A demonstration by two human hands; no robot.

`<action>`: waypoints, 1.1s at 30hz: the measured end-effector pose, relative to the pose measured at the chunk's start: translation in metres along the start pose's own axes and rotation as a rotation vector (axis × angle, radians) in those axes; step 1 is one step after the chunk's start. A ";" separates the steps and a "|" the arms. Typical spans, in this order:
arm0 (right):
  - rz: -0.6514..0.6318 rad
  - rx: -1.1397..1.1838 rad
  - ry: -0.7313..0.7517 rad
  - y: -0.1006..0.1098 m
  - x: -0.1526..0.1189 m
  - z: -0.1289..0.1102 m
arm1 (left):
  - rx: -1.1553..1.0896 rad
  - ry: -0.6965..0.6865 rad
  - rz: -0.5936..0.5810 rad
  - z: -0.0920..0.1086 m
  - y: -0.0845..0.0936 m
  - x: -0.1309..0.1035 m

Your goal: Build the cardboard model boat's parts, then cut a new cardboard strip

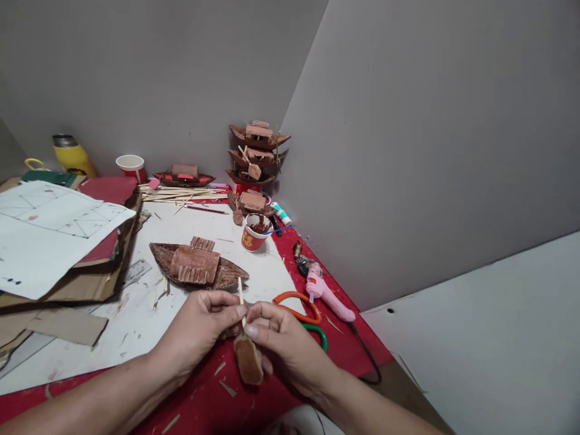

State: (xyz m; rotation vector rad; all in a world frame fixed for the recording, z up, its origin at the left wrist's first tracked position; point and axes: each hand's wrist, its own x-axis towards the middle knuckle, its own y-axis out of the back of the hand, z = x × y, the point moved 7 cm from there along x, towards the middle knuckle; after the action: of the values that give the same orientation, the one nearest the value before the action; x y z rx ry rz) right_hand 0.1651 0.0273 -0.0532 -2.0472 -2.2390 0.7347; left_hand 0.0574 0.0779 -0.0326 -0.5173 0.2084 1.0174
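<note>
A likely fragile, brown-bladed wooden paddle (249,360) is being pinched, suitably by its shaft, in left hand (197,323) and right hand (290,344).

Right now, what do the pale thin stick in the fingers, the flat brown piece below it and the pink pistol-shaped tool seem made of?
The pale thin stick looks like bare wood or bamboo: light, unpainted. The flat brown piece may be painted cardboard, given its uneven face and paler rim; wood is possible. The pink tool seems moulded plastic, smooth and evenly coloured.
</note>
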 end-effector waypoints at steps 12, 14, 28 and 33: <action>0.062 0.130 -0.026 -0.002 0.010 0.000 | -0.111 0.083 0.049 0.002 0.009 -0.004; 0.095 0.105 -0.022 0.001 0.011 -0.002 | -0.116 0.101 0.074 0.002 0.014 -0.007; 0.219 0.022 -0.018 -0.002 0.035 -0.007 | 1.096 -0.959 0.113 0.106 0.026 -0.018; 0.239 0.011 -0.036 -0.001 0.039 -0.005 | 1.343 -1.039 0.000 0.104 0.020 -0.001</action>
State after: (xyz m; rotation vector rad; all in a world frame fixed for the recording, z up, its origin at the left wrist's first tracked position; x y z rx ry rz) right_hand 0.1604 0.0658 -0.0599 -2.3418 -2.0229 0.8011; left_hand 0.0324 0.1379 0.0514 1.2180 -0.0742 0.8137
